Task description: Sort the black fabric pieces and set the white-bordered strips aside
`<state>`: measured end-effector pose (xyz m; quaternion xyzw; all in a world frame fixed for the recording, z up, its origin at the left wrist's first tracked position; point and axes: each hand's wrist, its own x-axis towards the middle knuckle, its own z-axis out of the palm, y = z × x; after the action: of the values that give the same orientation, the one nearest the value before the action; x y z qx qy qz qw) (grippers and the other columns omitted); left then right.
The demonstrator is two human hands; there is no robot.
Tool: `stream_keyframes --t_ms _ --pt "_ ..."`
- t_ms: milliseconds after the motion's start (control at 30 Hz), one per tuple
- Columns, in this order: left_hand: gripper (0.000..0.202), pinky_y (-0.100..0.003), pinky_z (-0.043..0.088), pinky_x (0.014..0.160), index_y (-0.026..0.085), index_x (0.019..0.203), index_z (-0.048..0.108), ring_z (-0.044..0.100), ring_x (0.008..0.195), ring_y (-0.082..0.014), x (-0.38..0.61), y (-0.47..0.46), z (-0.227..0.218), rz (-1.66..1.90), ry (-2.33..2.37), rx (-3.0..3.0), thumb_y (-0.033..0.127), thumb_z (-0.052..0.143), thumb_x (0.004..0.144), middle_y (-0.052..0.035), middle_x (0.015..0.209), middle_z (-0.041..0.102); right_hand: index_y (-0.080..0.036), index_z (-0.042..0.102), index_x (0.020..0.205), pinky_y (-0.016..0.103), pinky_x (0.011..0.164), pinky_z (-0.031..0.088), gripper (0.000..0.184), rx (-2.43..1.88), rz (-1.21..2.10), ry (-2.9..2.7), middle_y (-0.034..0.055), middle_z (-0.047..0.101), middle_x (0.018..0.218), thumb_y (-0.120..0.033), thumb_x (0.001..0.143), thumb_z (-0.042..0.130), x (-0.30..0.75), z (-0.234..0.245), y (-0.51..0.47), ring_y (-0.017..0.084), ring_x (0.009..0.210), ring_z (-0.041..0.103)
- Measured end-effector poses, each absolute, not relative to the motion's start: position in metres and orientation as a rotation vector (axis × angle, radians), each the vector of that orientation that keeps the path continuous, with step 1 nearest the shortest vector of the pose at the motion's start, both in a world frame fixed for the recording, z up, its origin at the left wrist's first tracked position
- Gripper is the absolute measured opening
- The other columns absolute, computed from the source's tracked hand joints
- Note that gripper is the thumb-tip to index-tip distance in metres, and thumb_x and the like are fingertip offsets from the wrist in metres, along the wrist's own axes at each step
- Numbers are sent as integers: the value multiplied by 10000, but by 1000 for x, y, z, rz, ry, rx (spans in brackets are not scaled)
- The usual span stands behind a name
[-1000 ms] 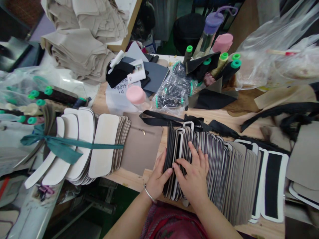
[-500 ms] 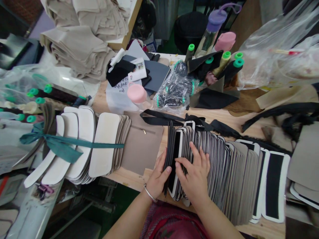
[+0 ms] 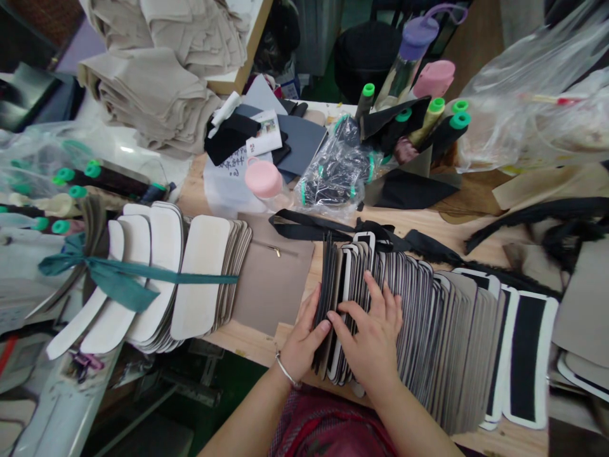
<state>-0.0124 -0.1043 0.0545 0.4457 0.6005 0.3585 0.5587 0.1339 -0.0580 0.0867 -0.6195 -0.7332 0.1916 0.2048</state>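
A long fanned row of flat pieces (image 3: pixel 428 330), black and grey with white edges, stands on edge across the wooden table (image 3: pixel 295 209). My left hand (image 3: pixel 304 343) presses against the row's left end, thumb on the outermost pieces and fingers curled round them. My right hand (image 3: pixel 371 336) lies on top of the pieces just to the right, fingers spread and bent among their upper edges, parting them. A silver bangle sits on my left wrist.
A stack of white oval pieces (image 3: pixel 157 279) tied with a green ribbon lies at the left. A grey cloth piece (image 3: pixel 273 279) lies between the stacks. Behind are a pink-lidded container (image 3: pixel 261 181), bagged thread spools (image 3: pixel 337 174), upright spools (image 3: pixel 428 124), folded beige fabric (image 3: pixel 157 82) and black straps (image 3: pixel 533 222).
The gap that my right fingers had opened between the leftmost pieces has narrowed again. Both hands stay at the row's left end.
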Motion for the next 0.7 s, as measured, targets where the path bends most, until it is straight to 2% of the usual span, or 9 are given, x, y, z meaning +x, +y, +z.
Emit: stream_keyframes --t_ms 100,233,333,433,533,700 --pt "622 -414 83 1212 318 1488 167 118 1454 -218 -12 -105 55 848 1419 1050 411 455 945 9 1578 161 -268 678 897 617 1124 127 123 -1725 530 -2038 -26 248 1531 -343 811 632 133 85 -58 348 1401 177" --pt "607 -402 82 1214 318 1488 164 101 1457 -207 -12 -107 54 853 1420 1053 400 441 954 15 1583 137 -264 610 1142 607 1133 134 326 -1749 516 -1978 23 296 1508 -264 818 578 131 83 -59 319 1400 196" --pt "577 -391 75 1217 305 1484 195 105 1456 -191 -12 -108 53 850 1433 1047 398 421 963 11 1579 160 -320 662 1050 610 1132 113 249 -1731 539 -1989 -29 277 1514 -234 837 565 131 82 -59 314 1410 173" --pt "530 -390 58 1219 299 1471 251 112 1455 -189 -12 -108 52 837 1460 985 407 392 971 16 1572 188 -312 702 906 609 1132 102 107 -1725 536 -2009 -48 266 1518 -327 830 628 130 83 -58 333 1409 164" --pt "529 -395 47 1221 295 1468 261 116 1454 -193 -12 -108 53 833 1461 964 411 394 970 18 1572 185 -296 704 878 600 1134 106 149 -1739 521 -2015 -31 261 1523 -413 788 688 128 84 -57 344 1402 178" --pt "519 -360 61 1222 295 1466 266 116 1454 -177 -12 -106 55 856 1429 960 386 400 973 25 1573 183 -289 698 852 594 1136 93 109 -1766 526 -2016 -36 249 1527 -381 796 683 127 86 -56 337 1408 160"
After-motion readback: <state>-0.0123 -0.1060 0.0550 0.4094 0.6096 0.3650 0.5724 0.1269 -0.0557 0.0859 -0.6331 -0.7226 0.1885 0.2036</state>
